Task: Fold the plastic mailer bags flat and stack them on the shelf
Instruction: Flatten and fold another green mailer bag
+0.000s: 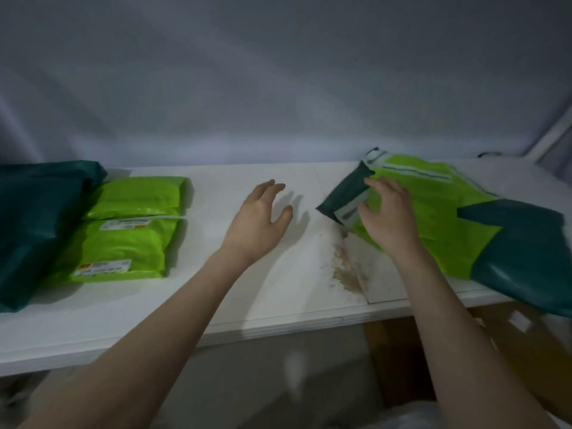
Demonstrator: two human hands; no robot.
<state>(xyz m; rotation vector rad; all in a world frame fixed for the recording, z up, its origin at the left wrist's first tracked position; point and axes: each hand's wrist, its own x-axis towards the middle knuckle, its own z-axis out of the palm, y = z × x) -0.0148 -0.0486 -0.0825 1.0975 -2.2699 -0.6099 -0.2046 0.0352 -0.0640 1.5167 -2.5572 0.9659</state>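
Note:
A loose lime-green mailer bag (439,209) lies unfolded on the right of the white shelf (278,292), its dark green flap (343,196) turned up at the left corner. My right hand (387,212) hovers over that corner with fingers spread and relaxed, the fingertips at the flap. My left hand (263,218) is open above the bare middle of the shelf, holding nothing. Two folded lime-green mailers (123,243) with labels lie stacked at the left.
A large dark green bag (37,224) sits at the far left. Another dark green bag (526,255) overhangs the shelf's right front edge. A brownish stain (346,270) marks the shelf. A grey sheet hangs behind.

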